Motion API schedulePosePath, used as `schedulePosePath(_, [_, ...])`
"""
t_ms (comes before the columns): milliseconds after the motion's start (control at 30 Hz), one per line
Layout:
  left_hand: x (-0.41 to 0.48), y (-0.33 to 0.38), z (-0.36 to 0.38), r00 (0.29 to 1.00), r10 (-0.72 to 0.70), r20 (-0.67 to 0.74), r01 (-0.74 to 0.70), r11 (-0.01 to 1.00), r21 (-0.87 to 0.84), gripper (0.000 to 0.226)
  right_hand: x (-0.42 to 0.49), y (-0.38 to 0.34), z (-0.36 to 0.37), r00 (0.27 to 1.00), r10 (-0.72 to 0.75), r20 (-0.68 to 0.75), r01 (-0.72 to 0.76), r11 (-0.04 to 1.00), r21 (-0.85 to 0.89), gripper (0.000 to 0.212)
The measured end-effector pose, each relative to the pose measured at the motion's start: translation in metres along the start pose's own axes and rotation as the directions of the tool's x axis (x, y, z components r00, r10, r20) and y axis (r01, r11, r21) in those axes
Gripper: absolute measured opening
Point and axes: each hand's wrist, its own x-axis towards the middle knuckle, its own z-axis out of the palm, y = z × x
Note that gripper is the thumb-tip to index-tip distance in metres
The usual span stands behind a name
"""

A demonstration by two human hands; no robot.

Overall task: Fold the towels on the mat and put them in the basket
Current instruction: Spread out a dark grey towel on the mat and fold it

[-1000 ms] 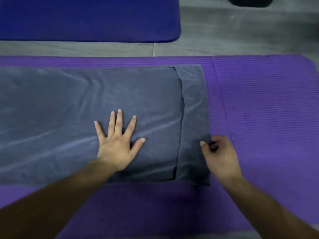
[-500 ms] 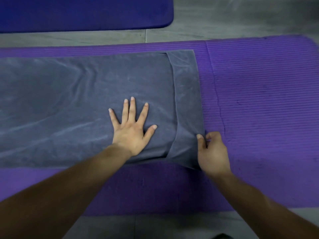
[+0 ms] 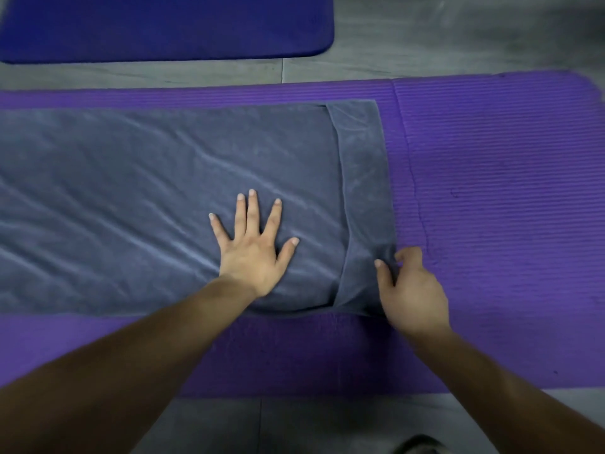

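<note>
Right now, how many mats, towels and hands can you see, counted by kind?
Mats: 2 (purple mat, blue mat)
Towels: 1 (grey towel)
Hands: 2 (left hand, right hand)
Total: 5

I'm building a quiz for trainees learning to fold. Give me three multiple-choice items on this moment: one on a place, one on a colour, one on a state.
1. Where does the left hand rest? A) on the grey towel B) on a basket C) on a chair
2. What colour is the mat under the grey towel? A) green B) purple C) red
3. What is the right hand doing? A) lying flat B) hanging idle C) pinching the grey towel's right edge
Answers: 1 A, its palm lies flat on the cloth; 2 B, purple shows beside it; 3 C, thumb and fingers close on the edge.
</note>
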Motion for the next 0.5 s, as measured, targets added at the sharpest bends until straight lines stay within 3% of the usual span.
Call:
schedulePosePath(167, [0.002, -0.021, -0.032, 0.999, 0.034, 0.020, -0.032, 0.995, -0.092, 0.083, 0.005, -0.007, -0.022, 1.000, -0.002, -0.014, 0.000, 0.990, -0.143, 0.046])
schedulePosePath(267, [0.008, -0.067, -0.073, 0.999, 0.038, -0.013, -0.039, 0.990, -0.138, 0.074, 0.019, -0.058, -0.029, 0.982, -0.169, 0.084, 0.180, 0.972, -0.154, 0.036])
schedulePosePath(333, [0.009, -0.109, -0.099, 0.997, 0.077, 0.020, -0.075, 0.994, -0.082, 0.065, 0.025, -0.107, -0.020, 0.908, -0.358, 0.216, 0.399, 0.898, -0.188, 0.032])
schedulePosePath(400, [0.002, -0.155, -0.119, 0.991, 0.123, 0.060, -0.123, 0.992, 0.003, 0.062, 0.026, -0.159, -0.006, 0.789, -0.525, 0.320, 0.598, 0.777, -0.198, 0.026])
schedulePosePath(500, [-0.013, -0.221, -0.132, 0.996, 0.062, 0.071, -0.065, 0.997, 0.043, 0.055, 0.025, -0.235, 0.022, 0.613, -0.638, 0.466, 0.777, 0.592, -0.212, 0.025])
